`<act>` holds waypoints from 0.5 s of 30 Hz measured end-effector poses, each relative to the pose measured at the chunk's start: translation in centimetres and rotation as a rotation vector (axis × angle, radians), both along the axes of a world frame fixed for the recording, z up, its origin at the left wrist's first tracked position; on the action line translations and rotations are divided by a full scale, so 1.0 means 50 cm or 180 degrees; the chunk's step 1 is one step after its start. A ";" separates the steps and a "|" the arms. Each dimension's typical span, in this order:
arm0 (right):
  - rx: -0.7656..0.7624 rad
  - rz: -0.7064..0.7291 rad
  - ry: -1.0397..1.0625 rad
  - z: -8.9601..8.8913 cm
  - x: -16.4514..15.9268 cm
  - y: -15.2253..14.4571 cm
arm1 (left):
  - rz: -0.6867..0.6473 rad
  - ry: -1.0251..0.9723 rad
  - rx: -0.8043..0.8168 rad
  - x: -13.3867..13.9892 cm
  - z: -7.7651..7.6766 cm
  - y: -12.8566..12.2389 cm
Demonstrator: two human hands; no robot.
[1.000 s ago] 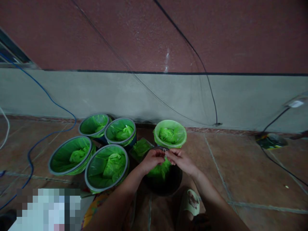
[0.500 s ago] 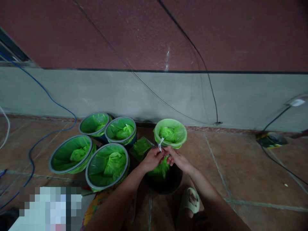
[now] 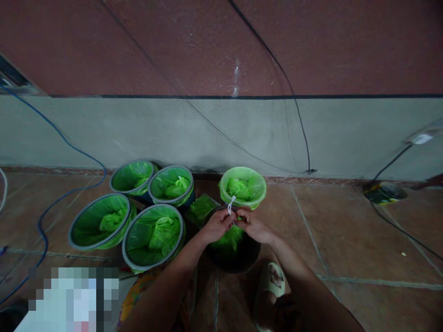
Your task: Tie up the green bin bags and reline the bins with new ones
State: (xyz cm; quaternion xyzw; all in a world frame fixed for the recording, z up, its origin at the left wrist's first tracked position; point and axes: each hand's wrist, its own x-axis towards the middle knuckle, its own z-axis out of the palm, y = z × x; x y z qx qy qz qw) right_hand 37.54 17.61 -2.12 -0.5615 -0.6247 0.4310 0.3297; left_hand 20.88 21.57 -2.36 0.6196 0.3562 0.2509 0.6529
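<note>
Over a dark bucket [image 3: 247, 260], my left hand [image 3: 218, 225] and my right hand [image 3: 255, 226] meet with fingers pinched together. A white tie strip [image 3: 231, 203] sticks up from the fingertips of my left hand. Below the fingers, a green plastic bag [image 3: 231, 240] hangs down into the bucket, its top gathered between both hands. My fingers partly hide the grip. Just behind stands a pale green lined bin [image 3: 260, 199] with a bunched green bag inside.
Several grey-rimmed bins [image 3: 129, 237] with green liners stand to the left. Flat green plastic [image 3: 202, 207] lies between them and the bucket. A blue cable [image 3: 43, 226] crosses the tiles at left. A slippered foot [image 3: 273, 279] is beside the bucket; the wall [image 3: 155, 129] rises behind.
The fingers of my right hand have closed in and bent toward my left fingertips. The white strip still stands at my left hand. The whole view has shifted slightly.
</note>
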 end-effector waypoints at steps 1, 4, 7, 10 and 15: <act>0.0065 0.0025 -0.0081 -0.002 0.000 0.000 | 0.0007 0.0004 0.0014 0.000 0.000 0.001; -0.0122 0.0047 -0.0027 -0.008 -0.002 -0.003 | 0.0071 0.0044 0.0011 0.000 0.003 0.002; -0.0535 0.0004 0.0289 -0.006 -0.006 -0.005 | 0.0189 0.0071 0.0024 0.002 0.007 0.004; -0.0796 -0.0031 0.0527 0.001 -0.010 -0.007 | 0.0313 0.0040 0.0040 0.003 0.008 0.005; -0.0894 -0.0173 0.0534 0.008 -0.008 -0.006 | 0.0552 0.0038 -0.0056 0.001 0.006 0.008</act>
